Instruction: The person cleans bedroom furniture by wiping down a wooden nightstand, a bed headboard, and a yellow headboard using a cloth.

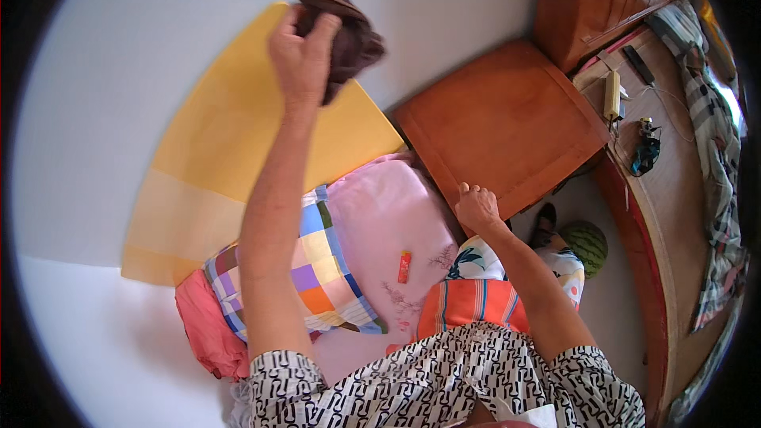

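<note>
My left hand (304,56) is raised at the upper left, its thumb and fingers closed on a dark brown cloth (351,47) that hangs bunched in front of the wall and the yellow panel (351,137). Near the front corner of a reddish-brown wooden cabinet top (505,125) is my right hand (477,208), fingers curled; whether it touches the wood or holds anything is hidden. Below, a small red packet (404,267) lies on a pink bedsheet (386,196), beside a checkered patchwork pillow (321,267).
Red fabric (208,321) lies left of the pillow. A power strip (612,95), cables and a black remote-like object (638,64) rest on a wooden surface (684,208) at right, with plaid cloth (707,148) along its edge. A watermelon (584,248) sits on the floor.
</note>
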